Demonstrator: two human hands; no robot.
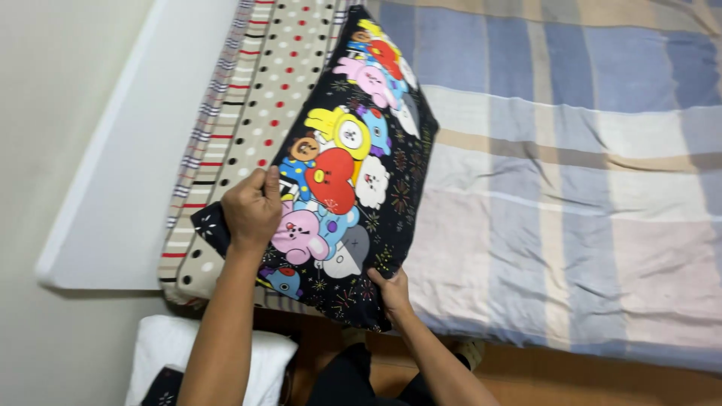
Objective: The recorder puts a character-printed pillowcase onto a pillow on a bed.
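while gripped, hands (252, 209) on pillow (353, 165)

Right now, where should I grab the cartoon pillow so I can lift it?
Probably by its near short end, one hand at each corner, coming from the bed's edge. The black cartoon pillow lies flat and long, and the left hand and right hand already grip there.

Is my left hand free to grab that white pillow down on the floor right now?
Probably not: the left hand is gripping the black cartoon pillow. The white pillow lies below, unobstructed.
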